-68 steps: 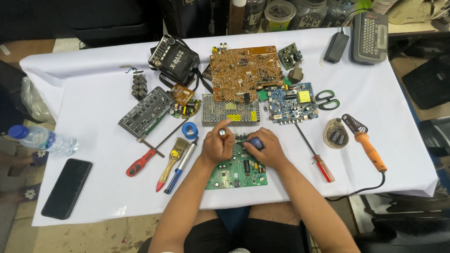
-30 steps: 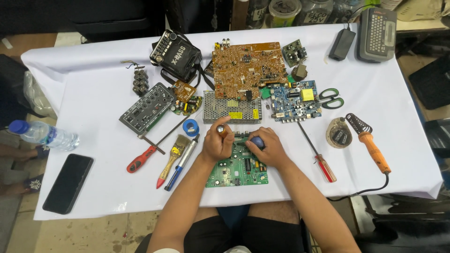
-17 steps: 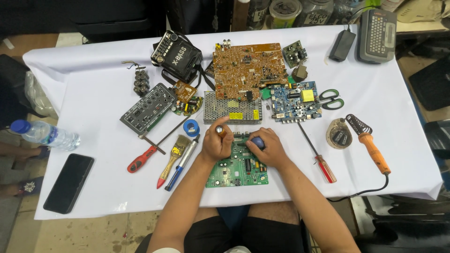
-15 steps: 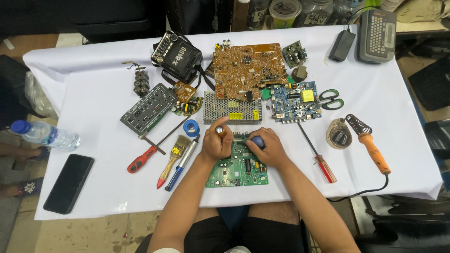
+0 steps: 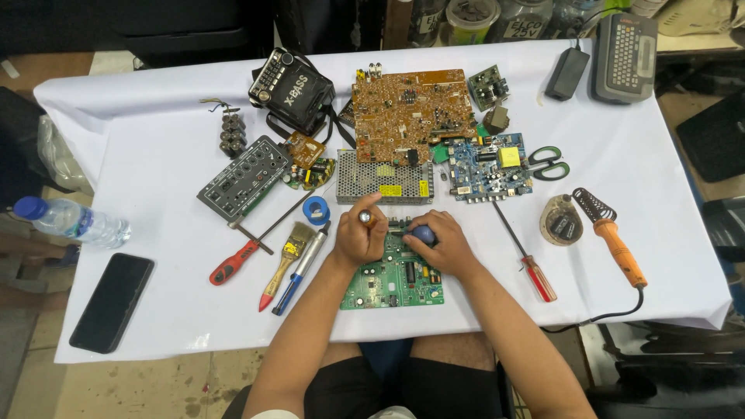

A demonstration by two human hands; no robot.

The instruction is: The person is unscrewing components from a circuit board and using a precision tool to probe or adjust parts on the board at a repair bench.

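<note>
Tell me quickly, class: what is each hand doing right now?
Left hand: closed around a small metal-tipped tool over the green circuit board.
Right hand: closed on a blue-handled tool.

We have a single view, from a camera worn on our head, looking almost straight down on the bench [image 5: 155,116]. It sits high enough to take in the whole white-covered top, from the near edge by our lap to the far edge. Both forearms enter from the bottom and meet near the middle over the green circuit board [image 5: 388,283]. Floor shows past the left and right edges. With one view, nothing is shared.
</note>
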